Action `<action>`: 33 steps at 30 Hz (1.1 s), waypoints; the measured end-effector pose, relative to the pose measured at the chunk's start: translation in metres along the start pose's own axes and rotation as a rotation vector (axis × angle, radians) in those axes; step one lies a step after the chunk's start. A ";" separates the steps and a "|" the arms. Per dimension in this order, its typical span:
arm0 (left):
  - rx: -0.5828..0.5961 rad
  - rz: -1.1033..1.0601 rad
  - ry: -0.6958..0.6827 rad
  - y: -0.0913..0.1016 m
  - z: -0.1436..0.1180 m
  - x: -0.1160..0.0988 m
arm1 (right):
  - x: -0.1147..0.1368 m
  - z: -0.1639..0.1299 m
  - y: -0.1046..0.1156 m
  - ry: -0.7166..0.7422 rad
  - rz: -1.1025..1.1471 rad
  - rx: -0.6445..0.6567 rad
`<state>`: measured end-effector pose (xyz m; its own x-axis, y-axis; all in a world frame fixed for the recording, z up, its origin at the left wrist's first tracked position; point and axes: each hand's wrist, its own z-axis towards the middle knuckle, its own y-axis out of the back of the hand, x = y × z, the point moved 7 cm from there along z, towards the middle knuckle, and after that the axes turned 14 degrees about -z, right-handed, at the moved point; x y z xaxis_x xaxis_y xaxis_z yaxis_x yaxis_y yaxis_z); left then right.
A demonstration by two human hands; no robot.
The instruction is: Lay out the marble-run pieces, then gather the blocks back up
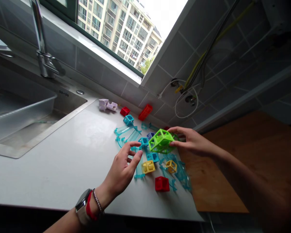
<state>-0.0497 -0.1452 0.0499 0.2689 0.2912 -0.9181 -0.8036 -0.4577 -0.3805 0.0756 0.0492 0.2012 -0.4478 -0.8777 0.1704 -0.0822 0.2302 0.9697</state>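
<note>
- Head view: right hand (193,141) pinches a bright-green, hollow-framed plastic block (161,141); a light edge grip probably suits.
- Left hand (123,168), spread left of the block, could steady it.

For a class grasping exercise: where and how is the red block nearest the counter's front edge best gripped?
Pinch the red block across two opposite sides, probably from above and the near side: it is boxy, while a teal piece lies on its right and a yellow block sits beyond it.
</note>
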 end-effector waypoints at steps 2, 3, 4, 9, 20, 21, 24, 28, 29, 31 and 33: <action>0.027 0.014 0.015 -0.001 0.004 0.007 | -0.039 0.036 0.013 -0.040 -0.081 -0.100; 0.045 0.025 0.012 -0.002 0.005 0.010 | -0.059 0.054 0.019 -0.077 -0.144 -0.176; 0.060 0.039 0.005 -0.003 0.006 0.012 | -0.079 0.073 0.021 -0.106 -0.173 -0.213; 0.076 0.077 -0.055 -0.004 0.010 0.022 | -0.161 0.159 0.003 -0.200 -0.226 -0.262; 0.072 0.087 0.007 -0.001 0.018 0.034 | -0.235 0.239 -0.057 -0.164 -0.239 -0.246; 0.080 0.088 0.009 -0.002 0.018 0.033 | -0.237 0.240 -0.059 -0.160 -0.241 -0.250; 0.093 0.098 0.012 -0.004 0.017 0.032 | -0.239 0.243 -0.067 -0.154 -0.247 -0.261; 0.097 0.114 0.017 -0.006 0.016 0.033 | -0.238 0.246 -0.073 -0.160 -0.252 -0.288; 0.099 0.117 0.017 -0.006 0.016 0.034 | -0.238 0.247 -0.074 -0.164 -0.251 -0.295; 0.108 0.120 0.017 -0.007 0.016 0.035 | -0.236 0.249 -0.075 -0.170 -0.245 -0.303; 0.113 0.123 0.015 -0.007 0.016 0.035 | -0.235 0.250 -0.076 -0.176 -0.237 -0.305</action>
<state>-0.0429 -0.1176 0.0222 0.1719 0.2259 -0.9589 -0.8855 -0.3912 -0.2508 -0.0357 0.3430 0.0441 -0.5958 -0.8001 -0.0704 0.0545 -0.1277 0.9903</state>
